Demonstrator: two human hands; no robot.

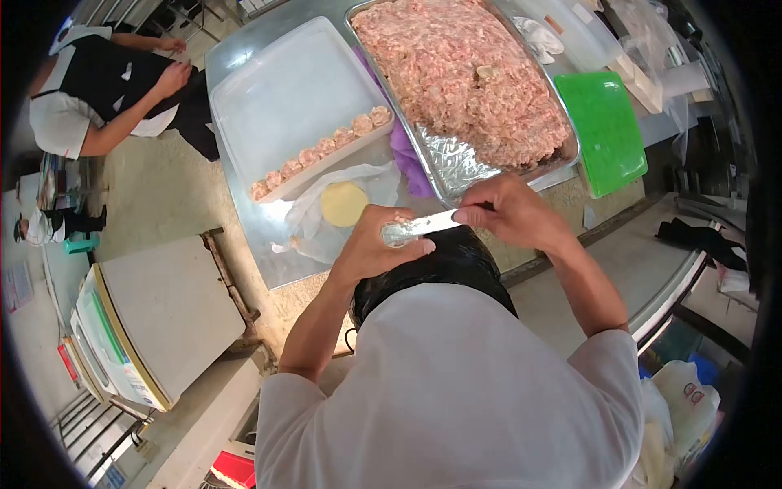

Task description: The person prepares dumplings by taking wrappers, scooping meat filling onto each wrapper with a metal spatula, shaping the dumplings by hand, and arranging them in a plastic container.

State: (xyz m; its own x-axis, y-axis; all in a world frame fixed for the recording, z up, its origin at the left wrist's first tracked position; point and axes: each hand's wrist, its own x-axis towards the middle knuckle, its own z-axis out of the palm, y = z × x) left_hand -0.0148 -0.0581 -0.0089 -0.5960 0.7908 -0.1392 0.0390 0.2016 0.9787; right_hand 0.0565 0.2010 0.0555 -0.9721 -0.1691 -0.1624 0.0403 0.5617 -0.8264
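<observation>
Gripped a flat spatula [436, 223] in the right hand [511, 213]; curled the left hand [368, 248] near its tip, grasp unclear, just short of a yellow disc [344, 204].

Flat white spatula [438, 222], smeared.
Slanting slightly, it is spanning from right hand [513, 213] to left hand [368, 244], residue [397, 233] clinging to its end.

A beige floor [155, 204] is being flanked by a metal counter [235, 59] and a pale cabinet [171, 301].
Light is being reflected at the counter's corner; the cabinet is being edged by yellowish trim [130, 338].
</observation>
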